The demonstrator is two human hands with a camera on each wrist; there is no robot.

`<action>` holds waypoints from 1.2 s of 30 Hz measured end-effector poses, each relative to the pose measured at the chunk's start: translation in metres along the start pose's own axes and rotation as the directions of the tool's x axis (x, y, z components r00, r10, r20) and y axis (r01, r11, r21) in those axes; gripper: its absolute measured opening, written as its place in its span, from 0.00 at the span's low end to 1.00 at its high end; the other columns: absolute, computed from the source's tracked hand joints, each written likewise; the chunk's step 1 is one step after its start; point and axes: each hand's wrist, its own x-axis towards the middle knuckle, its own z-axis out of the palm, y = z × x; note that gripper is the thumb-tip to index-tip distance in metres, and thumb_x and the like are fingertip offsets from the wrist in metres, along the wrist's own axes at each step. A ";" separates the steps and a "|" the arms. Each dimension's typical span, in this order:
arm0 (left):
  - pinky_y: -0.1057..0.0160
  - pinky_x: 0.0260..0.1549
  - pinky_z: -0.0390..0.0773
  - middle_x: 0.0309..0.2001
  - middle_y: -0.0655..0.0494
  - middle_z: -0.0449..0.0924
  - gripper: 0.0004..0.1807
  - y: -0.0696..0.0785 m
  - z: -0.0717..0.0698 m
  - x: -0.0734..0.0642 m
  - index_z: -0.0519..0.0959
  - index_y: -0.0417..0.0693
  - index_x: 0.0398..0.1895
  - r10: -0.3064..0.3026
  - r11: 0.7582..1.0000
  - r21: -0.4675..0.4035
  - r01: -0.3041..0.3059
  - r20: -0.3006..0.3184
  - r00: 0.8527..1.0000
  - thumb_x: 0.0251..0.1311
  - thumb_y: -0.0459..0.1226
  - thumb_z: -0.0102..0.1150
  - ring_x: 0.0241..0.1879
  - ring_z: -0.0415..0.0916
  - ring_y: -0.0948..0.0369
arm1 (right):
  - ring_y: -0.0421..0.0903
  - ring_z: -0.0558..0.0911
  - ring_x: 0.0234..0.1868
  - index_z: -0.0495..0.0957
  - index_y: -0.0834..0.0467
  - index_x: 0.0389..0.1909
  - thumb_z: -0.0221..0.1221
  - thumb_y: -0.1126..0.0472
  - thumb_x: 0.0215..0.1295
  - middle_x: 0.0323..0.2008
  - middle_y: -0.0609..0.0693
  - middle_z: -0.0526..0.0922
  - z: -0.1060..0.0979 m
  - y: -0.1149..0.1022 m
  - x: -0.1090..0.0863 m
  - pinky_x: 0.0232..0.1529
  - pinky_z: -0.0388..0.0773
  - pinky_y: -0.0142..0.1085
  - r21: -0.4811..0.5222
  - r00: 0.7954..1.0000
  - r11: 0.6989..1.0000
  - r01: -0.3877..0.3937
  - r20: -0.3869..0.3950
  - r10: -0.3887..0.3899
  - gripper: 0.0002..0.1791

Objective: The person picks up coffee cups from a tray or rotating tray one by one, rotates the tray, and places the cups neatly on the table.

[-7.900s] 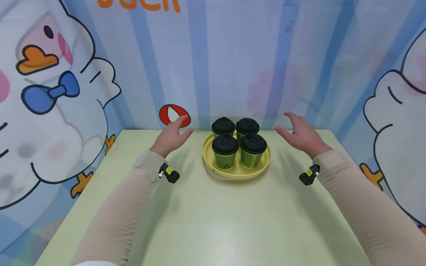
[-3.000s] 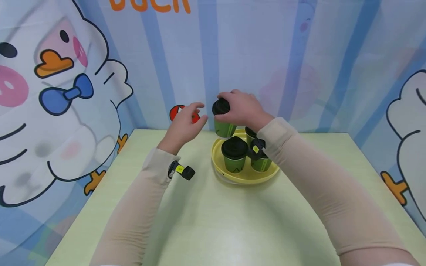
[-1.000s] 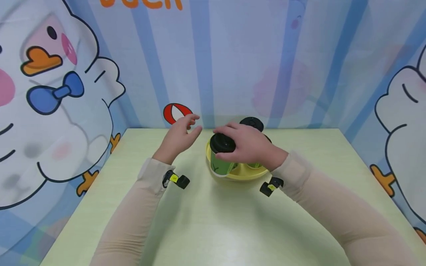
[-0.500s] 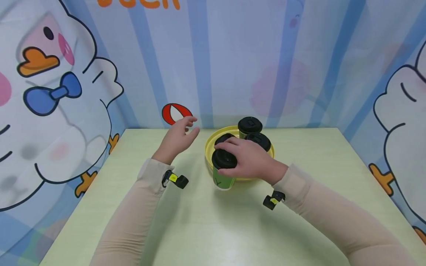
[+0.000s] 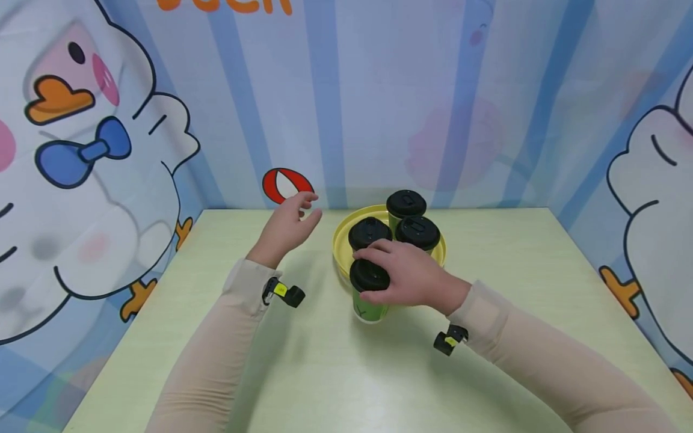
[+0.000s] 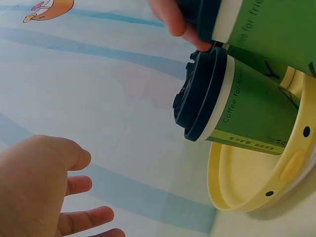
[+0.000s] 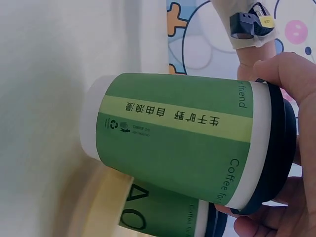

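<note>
My right hand (image 5: 408,276) grips a green paper coffee cup (image 5: 370,307) by its black lid, thumb on the near side. The cup is upright, in front of the yellow round tray (image 5: 340,252), and overlaps its front rim in the head view. In the right wrist view, the fingers (image 7: 296,81) curl round the lid of the cup (image 7: 177,138). On the tray stand three more lidded cups: front left (image 5: 369,231), front right (image 5: 417,232) and back right (image 5: 406,204). To the left of the tray my left hand (image 5: 286,230) hovers with relaxed fingers, holding nothing.
A pale green-yellow table (image 5: 346,385) stretches toward me and to both sides. Behind it hangs a printed fabric backdrop (image 5: 379,108) with cartoon ducks, close to the table's back edge. Each wrist wears a small black camera (image 5: 292,296).
Both hands were empty beside the tray at first. My right hand took the back-left cup, raised it and brought it toward me past the front-left cup. The left hand barely moved lately.
</note>
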 end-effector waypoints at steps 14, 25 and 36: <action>0.44 0.61 0.73 0.66 0.47 0.72 0.26 -0.006 0.004 0.002 0.70 0.53 0.70 -0.014 1.000 -0.012 0.014 0.015 1.000 0.74 0.51 0.50 0.64 0.71 0.43 | 0.47 0.82 0.48 0.77 0.49 0.64 0.67 0.36 0.57 0.55 0.50 0.79 0.017 0.007 -0.010 0.48 0.81 0.43 -0.026 1.000 1.000 0.009 -0.005 -0.009 0.36; 0.45 0.61 0.73 0.65 0.47 0.73 0.26 -0.004 0.005 0.001 0.70 0.53 0.70 -0.028 1.000 -0.009 0.028 0.014 1.000 0.74 0.51 0.50 0.63 0.71 0.44 | 0.48 0.83 0.47 0.78 0.49 0.63 0.67 0.36 0.57 0.55 0.50 0.79 0.022 0.006 -0.016 0.46 0.81 0.43 -0.066 1.000 0.998 0.014 -0.002 -0.014 0.36; 0.45 0.60 0.73 0.65 0.47 0.73 0.26 -0.005 0.006 0.001 0.69 0.54 0.71 -0.029 1.000 -0.008 0.029 0.019 0.999 0.74 0.52 0.49 0.62 0.71 0.45 | 0.48 0.81 0.46 0.76 0.50 0.65 0.66 0.36 0.58 0.56 0.51 0.77 0.027 0.003 -0.017 0.46 0.81 0.43 -0.072 0.999 0.997 0.035 0.004 -0.035 0.36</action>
